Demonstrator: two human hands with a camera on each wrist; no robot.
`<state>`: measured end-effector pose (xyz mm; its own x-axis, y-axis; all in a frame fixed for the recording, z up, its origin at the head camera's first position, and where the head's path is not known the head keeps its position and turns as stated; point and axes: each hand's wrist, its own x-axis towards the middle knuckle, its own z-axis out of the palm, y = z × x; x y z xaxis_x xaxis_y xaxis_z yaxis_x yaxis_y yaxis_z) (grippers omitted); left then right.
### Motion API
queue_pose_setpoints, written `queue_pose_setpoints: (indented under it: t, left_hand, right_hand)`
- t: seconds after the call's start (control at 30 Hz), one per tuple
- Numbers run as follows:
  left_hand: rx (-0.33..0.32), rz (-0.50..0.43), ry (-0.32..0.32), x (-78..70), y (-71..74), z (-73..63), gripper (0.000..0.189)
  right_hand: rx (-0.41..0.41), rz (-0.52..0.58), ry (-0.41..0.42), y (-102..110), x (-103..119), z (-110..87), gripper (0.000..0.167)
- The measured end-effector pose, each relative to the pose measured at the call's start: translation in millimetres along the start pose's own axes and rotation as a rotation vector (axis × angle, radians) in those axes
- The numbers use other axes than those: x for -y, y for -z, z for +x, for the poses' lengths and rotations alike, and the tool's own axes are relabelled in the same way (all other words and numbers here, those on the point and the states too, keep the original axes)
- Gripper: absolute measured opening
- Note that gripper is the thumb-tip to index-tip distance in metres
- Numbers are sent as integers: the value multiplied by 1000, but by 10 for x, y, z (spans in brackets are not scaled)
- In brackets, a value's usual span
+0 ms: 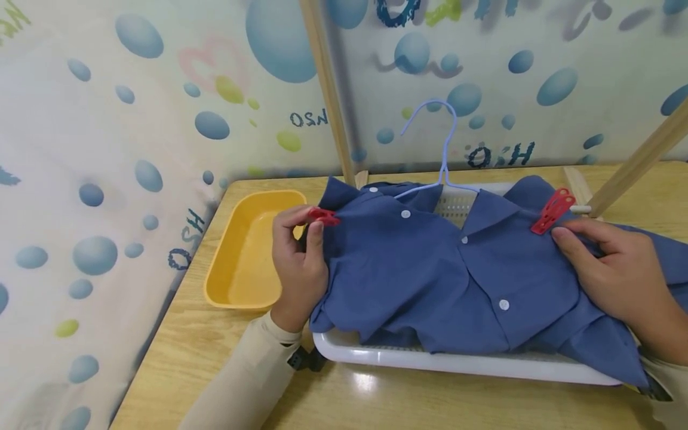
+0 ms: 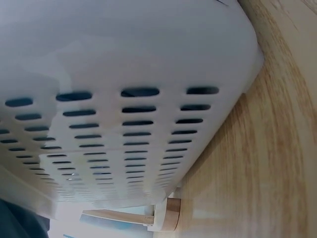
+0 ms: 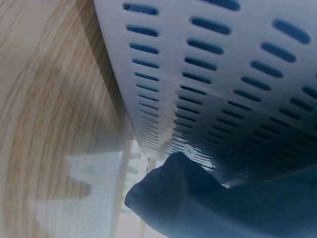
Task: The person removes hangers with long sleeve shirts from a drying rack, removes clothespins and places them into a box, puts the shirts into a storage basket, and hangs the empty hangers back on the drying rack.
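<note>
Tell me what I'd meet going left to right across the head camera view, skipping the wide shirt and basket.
Yellow tray, left fingers, first red clip, light blue hanger, second red clip, right fingers.

wood-grain table [image 1: 376,403] | yellow tray [image 1: 247,251] at left | white slotted basket [image 1: 462,365] right of tray | wooden stand [image 1: 340,125] behind basket

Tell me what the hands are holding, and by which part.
Left hand: a red plastic clothespin, pinched by its handle end. Right hand: at the shoulder of the blue buttoned cloth shirt; whether it grips cannot be told.
</note>
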<state>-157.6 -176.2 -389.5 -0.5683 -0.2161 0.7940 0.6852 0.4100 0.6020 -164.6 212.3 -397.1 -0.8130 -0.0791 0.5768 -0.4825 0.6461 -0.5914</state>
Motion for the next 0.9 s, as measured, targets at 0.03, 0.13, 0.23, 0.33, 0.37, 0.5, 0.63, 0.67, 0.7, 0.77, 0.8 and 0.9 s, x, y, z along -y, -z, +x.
queue_pose_setpoints:
  t: [0.03, 0.13, 0.23, 0.33, 0.37, 0.5, 0.63, 0.67, 0.7, 0.77, 0.8, 0.9]
  left_hand:
    - [-2, 0, 0, 0, -3, -1, 50]
    - [-14, -5, -3, 3, -11, 1, 51]
    - [-21, -17, -3, 5, -21, 12, 54]
    - [-30, -32, 0, 4, -31, 16, 56]
    - [-34, -37, 3, 1, -34, 15, 56]
    - [-46, -42, 10, -16, -33, 12, 59]
    - [-38, -40, 9, -30, -29, 16, 59]
    - [-36, -39, 8, -32, -27, 17, 59]
    - [-35, -39, 7, -35, -25, 18, 59]
    - [-40, -37, 5, -33, -21, 17, 59]
    - [-44, -36, 4, -34, -18, 17, 60]
    - [-58, -32, 4, -27, -13, 19, 61]
  right_hand:
    - [0, 1, -2, 1, 0, -1, 14]
    - [-1, 3, -1, 0, 5, -3, 14]
    - [-7, -1, 2, 2, 5, -1, 14]
    - [-8, -4, 4, 4, 0, -5, 14]
    - [-7, -3, 3, 4, -2, -6, 14]
    - [-3, 7, -4, 0, -11, -11, 12]
    - [-6, 14, -9, 1, -17, -21, 12]
    - [-7, 15, -7, 1, -17, -23, 12]
    - [-8, 15, -6, 1, -16, -25, 12]
    - [-8, 17, 0, 3, -15, -25, 12]
    - [-8, 18, 5, 3, -15, -25, 12]
    - [-10, 20, 13, 2, -14, -21, 11]
